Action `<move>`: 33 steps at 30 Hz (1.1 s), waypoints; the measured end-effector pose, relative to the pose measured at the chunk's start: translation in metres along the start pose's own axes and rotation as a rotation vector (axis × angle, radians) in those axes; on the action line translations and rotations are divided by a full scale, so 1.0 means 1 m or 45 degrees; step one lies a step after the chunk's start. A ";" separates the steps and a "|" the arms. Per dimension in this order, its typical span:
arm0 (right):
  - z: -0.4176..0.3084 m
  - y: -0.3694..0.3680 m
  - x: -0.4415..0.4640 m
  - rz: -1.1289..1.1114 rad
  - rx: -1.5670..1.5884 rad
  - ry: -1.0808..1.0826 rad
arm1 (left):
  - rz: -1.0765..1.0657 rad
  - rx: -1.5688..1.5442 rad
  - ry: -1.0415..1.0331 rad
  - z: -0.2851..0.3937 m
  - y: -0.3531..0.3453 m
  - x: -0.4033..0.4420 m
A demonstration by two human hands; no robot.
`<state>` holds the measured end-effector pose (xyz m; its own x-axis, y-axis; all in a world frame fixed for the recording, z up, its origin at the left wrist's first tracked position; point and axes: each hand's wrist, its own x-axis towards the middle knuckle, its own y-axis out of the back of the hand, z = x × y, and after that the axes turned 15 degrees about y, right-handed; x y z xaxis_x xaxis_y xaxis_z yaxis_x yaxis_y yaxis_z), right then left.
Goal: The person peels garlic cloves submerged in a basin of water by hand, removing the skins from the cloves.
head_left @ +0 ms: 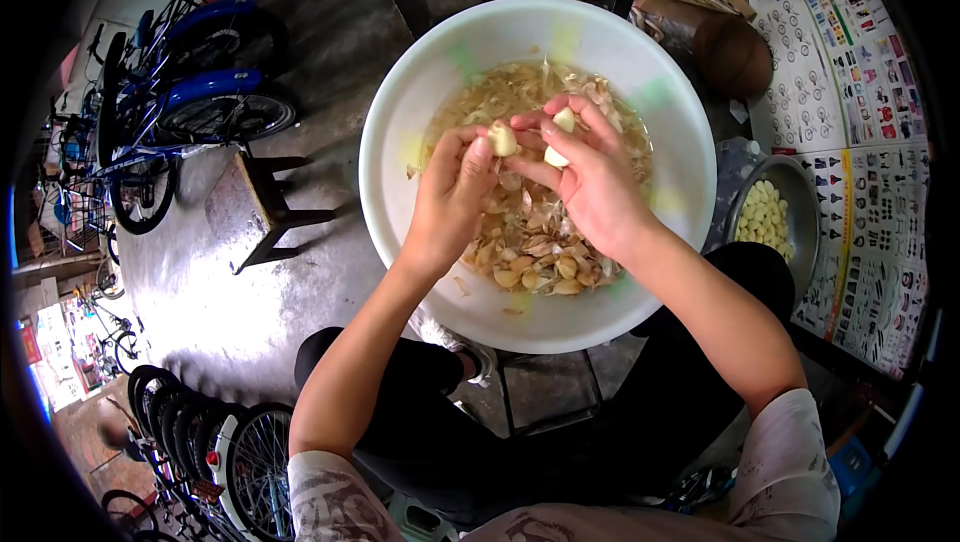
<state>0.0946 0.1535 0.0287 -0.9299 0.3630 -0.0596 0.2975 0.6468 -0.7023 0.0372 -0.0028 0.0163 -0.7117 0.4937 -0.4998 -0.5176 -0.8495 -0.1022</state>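
Head view: over the middle of a white basin [385,232], the left hand [455,192] pinches 1 garlic clove [503,140]; the right hand's [592,177] curled fingers hold 2 pale pieces [557,155]. Working low, lightly, should keep loose skins [530,204] inside the rim.

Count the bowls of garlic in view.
2: the white bowl below the left hand and right hand; the metal bowl to its right. Others could be hidden.
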 end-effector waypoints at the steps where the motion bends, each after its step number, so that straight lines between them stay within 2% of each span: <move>1: -0.003 -0.001 0.001 0.037 -0.070 -0.055 | 0.004 -0.002 0.001 0.001 0.002 0.000; 3: -0.004 -0.001 0.002 0.071 -0.141 -0.111 | -0.140 -0.325 0.116 0.006 0.006 -0.002; 7: 0.008 0.004 0.006 0.110 -0.369 -0.160 | -0.156 -0.500 0.197 0.009 0.005 0.000; 10: 0.019 0.007 0.005 0.069 -0.475 -0.127 | -0.081 -0.350 0.254 0.003 0.003 0.002; 11: 0.021 0.008 0.005 0.028 -0.530 -0.069 | 0.029 -0.074 0.098 0.001 0.001 0.002; 15: 0.022 0.001 0.001 0.059 -0.581 -0.037 | 0.260 0.448 -0.153 -0.001 -0.005 0.004; 16: 0.018 -0.001 0.004 0.057 -0.618 -0.148 | 0.257 0.448 -0.148 -0.002 -0.002 0.005; 17: 0.016 0.000 0.008 0.056 -0.656 -0.257 | 0.282 0.285 -0.078 -0.003 0.003 0.008; 18: 0.019 0.009 0.015 0.060 -0.659 -0.255 | 0.306 0.122 -0.010 -0.001 0.009 0.011; 20: 0.032 0.034 0.027 -0.593 -1.735 0.254 | 0.304 -0.185 0.098 0.013 0.017 0.011; 21: 0.035 0.035 0.025 -0.592 -1.739 0.260 | 0.327 -0.317 0.125 0.019 0.019 0.013; 23: 0.042 0.036 0.019 -0.708 -2.517 -0.102 | 0.218 -0.471 0.152 0.024 0.029 0.018; 24: 0.039 0.034 0.015 -0.880 -2.594 0.113 | 0.114 -0.621 0.196 0.023 0.032 0.019; 25: 0.036 0.032 0.014 -0.887 -2.596 0.099 | 0.115 -0.629 0.206 0.021 0.033 0.020; 27: 0.021 0.018 0.018 -1.013 -2.687 -0.128 | 0.139 -0.514 0.187 0.019 0.036 0.024; 28: 0.014 0.012 0.021 -1.016 -2.687 -0.126 | 0.117 -0.522 0.173 0.018 0.036 0.025; 30: 0.005 0.007 0.026 -0.714 -2.201 -0.168 | 0.153 -0.413 0.147 0.022 0.028 0.026; 31: 0.005 0.013 0.028 -0.714 -2.210 -0.173 | 0.182 -0.308 0.120 0.023 0.024 0.026; 32: 0.006 0.025 0.029 -0.384 -1.481 -0.351 | 0.172 -0.318 0.121 0.022 0.021 0.026; 33: 0.004 0.028 0.028 -0.066 -0.743 -0.480 | 0.218 0.021 -0.062 0.020 0.018 0.027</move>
<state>0.0757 0.1795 0.0048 -0.9263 0.1329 -0.3525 0.2205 0.9499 -0.2213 -0.0008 -0.0017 0.0182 -0.8119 0.3512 -0.4663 -0.3947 -0.9188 -0.0048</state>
